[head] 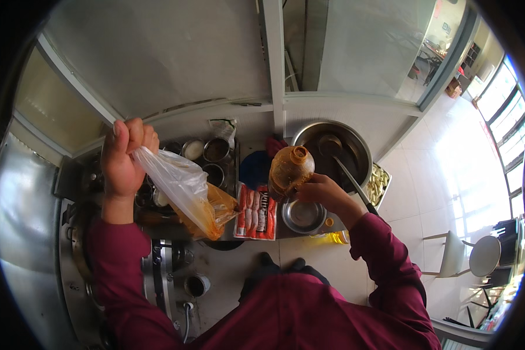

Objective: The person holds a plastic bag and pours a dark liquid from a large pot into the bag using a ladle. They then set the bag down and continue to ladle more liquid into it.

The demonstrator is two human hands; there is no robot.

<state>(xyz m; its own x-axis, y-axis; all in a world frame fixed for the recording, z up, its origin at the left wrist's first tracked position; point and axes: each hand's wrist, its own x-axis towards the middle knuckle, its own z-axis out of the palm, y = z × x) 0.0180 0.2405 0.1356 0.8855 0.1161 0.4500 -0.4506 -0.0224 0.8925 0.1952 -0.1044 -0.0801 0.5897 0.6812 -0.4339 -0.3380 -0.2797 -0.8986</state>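
Note:
My left hand (129, 153) is raised on the left, its fist closed around the gathered top of a clear plastic bag (179, 179). The bag hangs slanted, its lower corner stained with orange-brown sauce. In my right hand (321, 192) is a plastic bottle (293, 168), uncapped, its walls smeared with brown sauce and its mouth towards me. Under the bottle, on the counter, is a steel bowl (304, 214), with a small yellow cap (329, 222) beside it. A red printed sausage packet (256, 212) lies between the bag and the bowl.
A large steel basin (361, 144) holds a ladle (330, 144), its handle reaching over the near rim. Several seasoning tins (216, 149) stand at the back left. A tray of pale cut food (378, 181) sits right of the basin. A stove (81, 253) is at left; a bucket (197, 285) stands on the floor.

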